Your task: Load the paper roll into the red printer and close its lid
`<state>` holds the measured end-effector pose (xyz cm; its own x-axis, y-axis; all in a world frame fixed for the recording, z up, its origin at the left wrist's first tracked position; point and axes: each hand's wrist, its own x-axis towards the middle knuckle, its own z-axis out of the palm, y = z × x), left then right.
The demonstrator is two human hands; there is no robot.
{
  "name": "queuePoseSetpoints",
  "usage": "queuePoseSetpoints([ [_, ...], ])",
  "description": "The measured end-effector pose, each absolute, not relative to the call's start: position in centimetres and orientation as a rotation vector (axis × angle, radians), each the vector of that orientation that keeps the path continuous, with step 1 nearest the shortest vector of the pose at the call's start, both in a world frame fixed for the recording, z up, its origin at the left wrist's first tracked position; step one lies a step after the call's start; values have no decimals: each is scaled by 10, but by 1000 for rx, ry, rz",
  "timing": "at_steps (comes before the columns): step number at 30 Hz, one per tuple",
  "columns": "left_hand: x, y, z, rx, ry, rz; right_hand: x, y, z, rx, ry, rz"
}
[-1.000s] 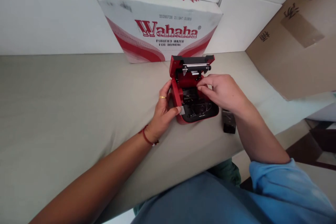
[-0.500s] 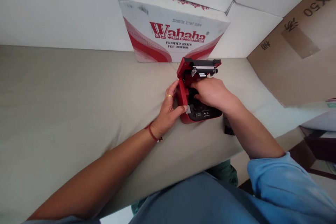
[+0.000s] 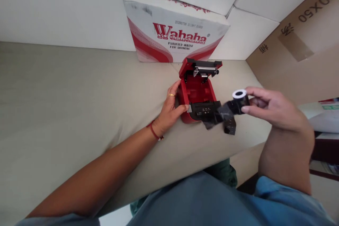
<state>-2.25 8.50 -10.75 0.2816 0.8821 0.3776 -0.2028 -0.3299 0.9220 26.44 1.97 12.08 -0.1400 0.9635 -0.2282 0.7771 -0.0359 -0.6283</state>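
Wahaha carton, brown cardboard box

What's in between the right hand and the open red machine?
In the head view, the black roll pinched by the right hand lies there, its loose strip extending toward the red machine.

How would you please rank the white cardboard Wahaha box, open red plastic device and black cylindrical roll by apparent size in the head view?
1. White cardboard Wahaha box
2. Open red plastic device
3. Black cylindrical roll
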Motion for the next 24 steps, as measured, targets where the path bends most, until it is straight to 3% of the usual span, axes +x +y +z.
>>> queuePoseSetpoints([
  [4, -23, 86, -109, 1488, 660, 1279, 282, 9, 86, -1853, -2214, 1257],
  [8, -23, 87, -110, 1483, 645, 1282, 277, 4, 41, -1825, -2193, 1228],
  [10, -23, 88, -110, 1484, 641, 1286, 284, 5, 29, -1868, -2064, 1117],
  [15, -24, 88, -110, 1493, 617, 1284, 322, 23, 12, -2182, -1931, 422],
  [17, -24, 88, -110, 1494, 625, 1286, 330, 30, 5, -2206, -1971, 401],
  [21, -23, 88, -110, 1501, 649, 1291, 331, 30, 8, -2189, -1986, 490],
  [24, -22, 87, -110, 1502, 654, 1287, 337, 21, 45, -2102, -1899, 683],
])
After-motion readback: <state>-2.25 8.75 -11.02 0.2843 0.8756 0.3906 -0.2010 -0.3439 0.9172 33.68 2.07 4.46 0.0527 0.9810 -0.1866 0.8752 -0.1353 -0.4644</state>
